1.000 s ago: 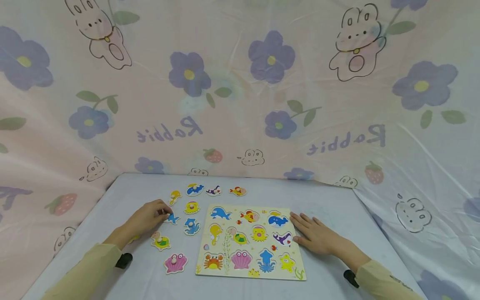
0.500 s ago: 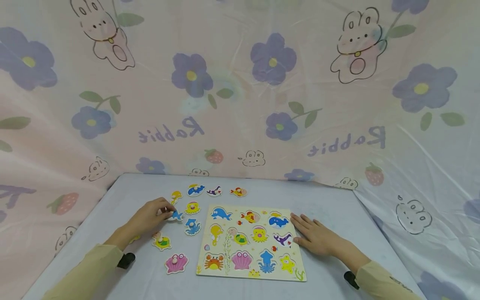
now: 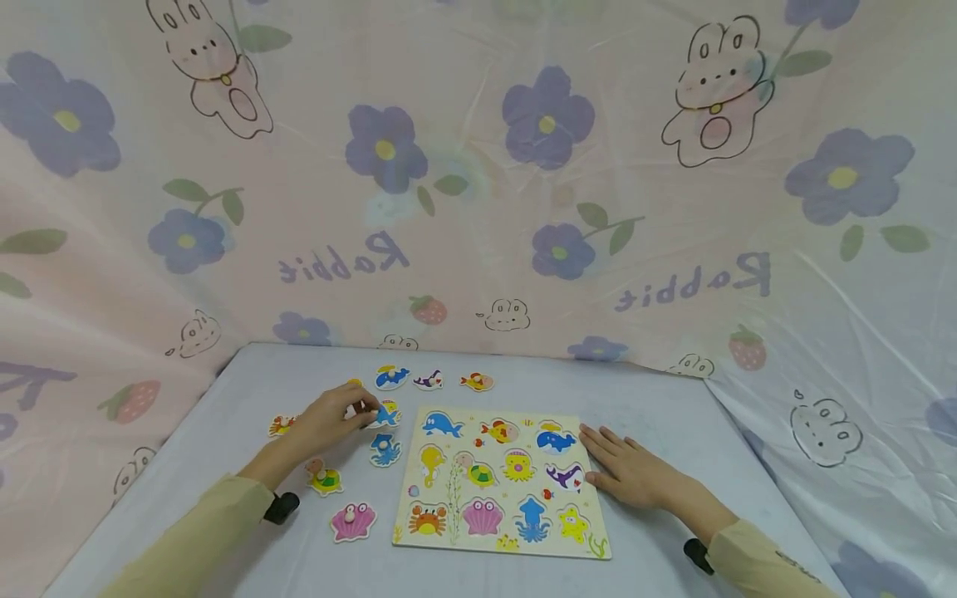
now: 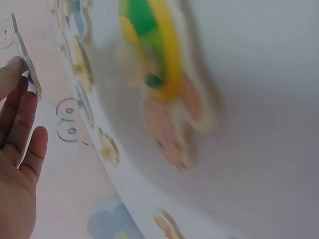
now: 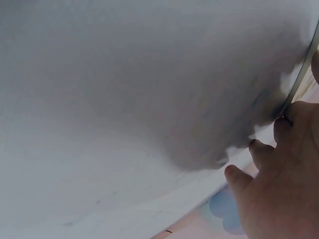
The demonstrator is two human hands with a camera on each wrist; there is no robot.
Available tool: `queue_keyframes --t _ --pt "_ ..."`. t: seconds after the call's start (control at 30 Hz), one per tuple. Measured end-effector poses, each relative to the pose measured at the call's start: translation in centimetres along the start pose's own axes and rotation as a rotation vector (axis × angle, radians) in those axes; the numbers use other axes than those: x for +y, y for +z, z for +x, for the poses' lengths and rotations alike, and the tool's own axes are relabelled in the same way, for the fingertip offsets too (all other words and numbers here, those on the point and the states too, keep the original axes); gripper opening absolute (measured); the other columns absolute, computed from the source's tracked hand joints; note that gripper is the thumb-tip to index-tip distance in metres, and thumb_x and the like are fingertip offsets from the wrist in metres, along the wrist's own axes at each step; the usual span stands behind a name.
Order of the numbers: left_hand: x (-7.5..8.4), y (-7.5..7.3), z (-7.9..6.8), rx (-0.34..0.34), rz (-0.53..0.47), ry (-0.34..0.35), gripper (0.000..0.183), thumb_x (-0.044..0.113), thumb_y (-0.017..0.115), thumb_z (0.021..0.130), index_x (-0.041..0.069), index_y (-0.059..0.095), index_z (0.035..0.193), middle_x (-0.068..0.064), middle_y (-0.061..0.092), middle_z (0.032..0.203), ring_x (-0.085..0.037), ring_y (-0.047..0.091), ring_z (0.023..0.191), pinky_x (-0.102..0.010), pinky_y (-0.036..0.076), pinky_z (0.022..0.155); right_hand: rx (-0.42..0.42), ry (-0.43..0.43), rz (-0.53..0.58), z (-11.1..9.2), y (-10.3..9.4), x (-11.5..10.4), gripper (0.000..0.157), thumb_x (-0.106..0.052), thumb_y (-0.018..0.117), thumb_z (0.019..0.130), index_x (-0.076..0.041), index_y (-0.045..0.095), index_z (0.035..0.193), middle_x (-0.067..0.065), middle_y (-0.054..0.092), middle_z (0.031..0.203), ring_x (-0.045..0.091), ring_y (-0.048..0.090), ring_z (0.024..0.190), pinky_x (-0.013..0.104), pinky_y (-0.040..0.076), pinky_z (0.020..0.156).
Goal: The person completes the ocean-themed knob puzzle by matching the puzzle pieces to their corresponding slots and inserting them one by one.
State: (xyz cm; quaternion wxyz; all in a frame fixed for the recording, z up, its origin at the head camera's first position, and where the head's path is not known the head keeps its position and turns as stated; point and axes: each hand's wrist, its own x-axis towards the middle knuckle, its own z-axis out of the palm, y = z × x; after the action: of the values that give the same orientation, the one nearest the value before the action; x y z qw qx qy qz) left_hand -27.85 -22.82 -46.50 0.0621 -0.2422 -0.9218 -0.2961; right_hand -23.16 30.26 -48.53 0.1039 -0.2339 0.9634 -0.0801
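My left hand [image 3: 332, 419] pinches a blue dolphin puzzle piece [image 3: 386, 416] by its knob, above the table and partly over the octopus piece. In the left wrist view the piece [image 4: 26, 62] is seen edge-on between thumb and fingers, apart from the table. To its right lies the wooden sea-animal puzzle board [image 3: 493, 490], with printed pictures in its recesses. My right hand [image 3: 631, 469] lies with straight fingers at the board's right edge; in the right wrist view its fingertips [image 5: 238, 175] rest by that edge.
Loose knobbed pieces lie around the left hand: turtle [image 3: 325, 478], pink shell [image 3: 353, 522], blue squid [image 3: 385, 449], crab [image 3: 282, 425], whale [image 3: 392, 378], purple shark [image 3: 429, 380] and red-yellow fish [image 3: 477, 381]. A printed curtain [image 3: 463, 208] hangs behind the white table [image 3: 658, 407].
My left hand has lifted the dolphin piece and carried it to the right and slightly away, uncovering the crab piece. The right hand has stayed at the board's edge.
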Motion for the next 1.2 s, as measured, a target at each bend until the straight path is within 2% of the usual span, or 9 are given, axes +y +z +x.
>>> queue_keyframes --t 0.2,0.33,0.43,0.53,0.73,0.93,1.2 --pt "1.4 0.9 1.4 -0.025 -0.016 0.051 0.014 0.011 0.076 0.096 0.013 0.074 0.109 0.008 0.065 0.1 -0.012 0.06 0.092 -0.043 0.055 0.083 -0.006 0.002 0.003 -0.1 0.3 0.2 0.077 -0.056 0.048 0.106 -0.01 0.028 0.164 0.01 0.023 0.171 0.044 0.02 0.156 0.07 0.021 0.118" --pt "2.2 1.6 2.3 -0.046 -0.012 0.054 0.011 0.014 0.076 0.097 0.015 0.073 0.108 0.009 0.064 0.1 -0.01 0.059 0.092 -0.037 0.056 0.082 -0.005 0.003 0.005 -0.2 0.3 0.1 0.076 -0.056 0.048 0.107 -0.01 0.028 0.164 0.01 0.023 0.171 0.044 0.02 0.156 0.07 0.021 0.118" --pt "2.6 2.3 2.9 -0.058 0.017 0.076 0.01 0.016 0.076 0.097 0.017 0.073 0.107 0.01 0.063 0.099 -0.008 0.059 0.09 -0.029 0.055 0.079 -0.002 0.001 0.005 -0.2 0.2 0.0 0.076 -0.055 0.048 0.107 -0.009 0.028 0.164 0.01 0.023 0.171 0.045 0.02 0.155 0.071 0.021 0.118" --pt "3.0 2.9 3.5 -0.074 0.05 0.1 0.01 0.018 0.076 0.097 0.017 0.073 0.106 0.01 0.063 0.099 -0.008 0.058 0.089 -0.027 0.054 0.077 -0.001 -0.001 0.002 -0.2 0.1 -0.2 0.076 -0.054 0.048 0.107 -0.009 0.028 0.164 0.011 0.024 0.171 0.045 0.02 0.155 0.071 0.021 0.117" --pt "3.7 3.8 4.5 -0.114 0.132 0.083 0.011 0.023 0.076 0.097 0.021 0.073 0.107 0.012 0.063 0.099 -0.006 0.057 0.088 -0.027 0.052 0.078 -0.013 0.012 -0.016 0.0 0.0 -0.1 0.077 -0.057 0.047 0.106 -0.012 0.026 0.165 0.008 0.022 0.172 0.042 0.019 0.156 0.069 0.021 0.119" --pt "4.4 4.6 5.5 -0.157 0.155 0.071 0.011 0.023 0.076 0.098 0.02 0.074 0.109 0.012 0.063 0.097 -0.007 0.055 0.086 -0.028 0.052 0.079 -0.007 0.005 -0.028 0.2 0.1 0.0 0.078 -0.057 0.048 0.106 -0.01 0.028 0.164 0.008 0.023 0.172 0.041 0.021 0.156 0.069 0.019 0.119" --pt "4.6 5.8 6.3 -0.187 0.178 0.114 0.009 0.023 0.075 0.098 0.02 0.076 0.107 0.012 0.063 0.101 -0.006 0.056 0.089 -0.028 0.052 0.081 0.002 -0.004 -0.064 0.2 0.3 0.2 0.078 -0.058 0.046 0.106 -0.009 0.029 0.164 0.008 0.023 0.172 0.039 0.023 0.156 0.067 0.019 0.121"
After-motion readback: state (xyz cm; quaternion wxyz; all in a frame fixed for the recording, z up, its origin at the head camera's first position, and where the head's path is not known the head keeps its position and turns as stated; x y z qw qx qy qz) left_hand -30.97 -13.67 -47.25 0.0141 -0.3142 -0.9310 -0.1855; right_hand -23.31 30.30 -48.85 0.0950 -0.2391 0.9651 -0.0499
